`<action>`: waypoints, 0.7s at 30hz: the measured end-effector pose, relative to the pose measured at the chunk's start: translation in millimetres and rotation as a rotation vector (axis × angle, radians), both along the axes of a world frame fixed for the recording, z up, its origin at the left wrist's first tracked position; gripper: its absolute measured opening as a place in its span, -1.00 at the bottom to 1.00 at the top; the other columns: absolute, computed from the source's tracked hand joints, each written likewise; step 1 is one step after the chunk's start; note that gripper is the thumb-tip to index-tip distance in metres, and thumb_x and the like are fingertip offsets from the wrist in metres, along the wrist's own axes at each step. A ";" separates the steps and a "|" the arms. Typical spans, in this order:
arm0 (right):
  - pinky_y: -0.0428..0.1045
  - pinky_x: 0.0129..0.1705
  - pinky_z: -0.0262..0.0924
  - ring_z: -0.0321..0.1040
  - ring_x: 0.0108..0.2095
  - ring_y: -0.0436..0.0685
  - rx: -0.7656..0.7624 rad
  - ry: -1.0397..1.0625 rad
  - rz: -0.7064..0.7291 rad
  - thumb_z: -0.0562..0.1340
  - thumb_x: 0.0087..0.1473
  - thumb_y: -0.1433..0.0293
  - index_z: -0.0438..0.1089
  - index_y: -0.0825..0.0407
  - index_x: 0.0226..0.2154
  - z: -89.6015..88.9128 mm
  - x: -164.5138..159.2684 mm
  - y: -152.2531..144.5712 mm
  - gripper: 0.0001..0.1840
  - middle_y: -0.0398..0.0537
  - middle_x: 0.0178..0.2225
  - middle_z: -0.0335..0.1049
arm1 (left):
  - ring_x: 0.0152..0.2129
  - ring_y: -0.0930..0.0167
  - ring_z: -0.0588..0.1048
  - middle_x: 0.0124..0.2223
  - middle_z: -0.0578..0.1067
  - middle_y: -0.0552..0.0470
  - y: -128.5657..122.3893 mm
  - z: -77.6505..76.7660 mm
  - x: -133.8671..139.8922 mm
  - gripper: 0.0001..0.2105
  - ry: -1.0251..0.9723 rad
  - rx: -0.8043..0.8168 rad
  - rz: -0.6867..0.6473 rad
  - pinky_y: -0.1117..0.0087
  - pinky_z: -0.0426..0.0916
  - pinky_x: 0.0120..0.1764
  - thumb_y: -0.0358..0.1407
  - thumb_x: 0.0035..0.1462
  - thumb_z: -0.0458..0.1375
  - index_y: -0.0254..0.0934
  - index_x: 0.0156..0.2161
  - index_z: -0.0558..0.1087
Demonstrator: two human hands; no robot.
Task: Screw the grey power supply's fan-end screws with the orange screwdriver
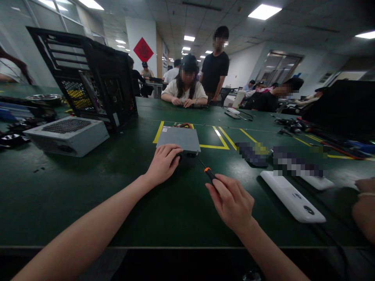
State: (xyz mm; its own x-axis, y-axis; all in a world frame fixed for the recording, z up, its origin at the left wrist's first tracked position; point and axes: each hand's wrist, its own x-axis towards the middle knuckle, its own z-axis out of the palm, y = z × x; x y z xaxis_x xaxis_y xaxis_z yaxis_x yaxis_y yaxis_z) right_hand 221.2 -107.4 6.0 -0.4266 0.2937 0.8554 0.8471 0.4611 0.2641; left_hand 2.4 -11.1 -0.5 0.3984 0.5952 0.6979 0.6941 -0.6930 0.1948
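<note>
A grey computer power supply [178, 137] lies on the green table in front of me, with coloured cables at its far side. My left hand [164, 162] grips its near left corner, fingers over the top edge; part of the near face is hidden behind them. A screwdriver [209, 174] with a black and orange handle is held in my right hand [231, 199]. Its thin shaft points up and left, and the tip is at the near right corner of the power supply. Whether the tip sits in a screw is too small to tell.
At left stand an open black computer case [96, 78] and a second power supply [68, 134], with a metal bowl [43, 98] behind. White power banks [293, 197] lie at right, near another person's arm [365, 210]. A person [189, 84] sits across the table [140, 226].
</note>
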 end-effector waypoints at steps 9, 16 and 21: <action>-0.07 -0.40 0.26 0.36 -0.40 0.03 -0.066 -0.076 0.066 0.17 -0.01 0.53 0.25 0.08 -0.27 -1.1 -5.6 -1.4 -0.82 0.09 -0.24 0.44 | 0.04 0.19 0.18 0.08 0.22 -0.12 -4.3 -0.7 4.9 -0.75 0.167 0.087 0.014 0.05 0.10 0.02 -0.33 0.14 0.03 -0.12 -0.08 0.43; -0.09 -0.42 0.25 0.34 -0.44 0.00 -0.068 -0.178 0.097 0.23 0.00 0.49 0.32 0.07 -0.27 -5.9 -4.2 -0.2 -0.84 0.08 -0.21 0.46 | 0.14 0.14 0.03 0.19 0.07 -0.09 -5.2 -5.6 11.4 -0.69 0.296 0.090 0.017 -0.09 -0.11 0.10 -0.32 0.11 0.07 0.01 -0.03 0.40; -0.11 -0.42 0.27 0.36 -0.44 0.01 -0.127 -0.165 0.129 0.22 0.03 0.42 0.36 0.08 -0.32 -4.0 -5.6 -0.9 -0.90 0.11 -0.25 0.43 | 0.15 0.13 0.01 0.20 0.07 -0.08 -3.1 -8.0 12.0 -0.63 0.314 0.090 0.038 -0.11 -0.13 0.10 -0.34 0.11 0.07 0.04 0.03 0.34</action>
